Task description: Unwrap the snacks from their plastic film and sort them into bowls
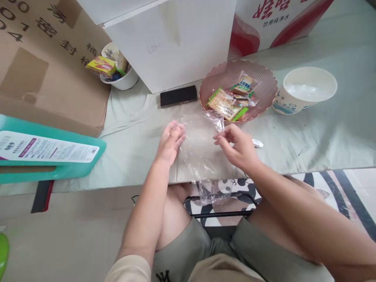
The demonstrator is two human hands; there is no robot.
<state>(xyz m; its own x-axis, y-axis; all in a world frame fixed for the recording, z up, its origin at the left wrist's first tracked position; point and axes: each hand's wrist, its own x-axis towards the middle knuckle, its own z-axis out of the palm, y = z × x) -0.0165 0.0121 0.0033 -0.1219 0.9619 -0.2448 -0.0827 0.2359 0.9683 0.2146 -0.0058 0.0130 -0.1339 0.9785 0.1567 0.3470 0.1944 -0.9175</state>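
Observation:
A thin, crinkled clear plastic bag (197,147) lies spread between my hands, its lower end hanging over the front edge of the cloth-covered table (135,133). My right hand (236,145) pinches its upper right corner between thumb and fingers. At the bag's left edge, my left hand (171,143) has its fingers curled together on the plastic. Just beyond my right hand stands a pink ribbed bowl (209,80) holding several wrapped snacks, among them a cracker packet (225,105). A small white object (257,143) is partly hidden behind my right hand.
A black phone (178,96) lies before a white box (176,43). Right of the bowl is a paper tub (289,100) with plastic inside. Further left are a filled white cup (127,80), a cardboard box (53,78) and a green jug (96,150).

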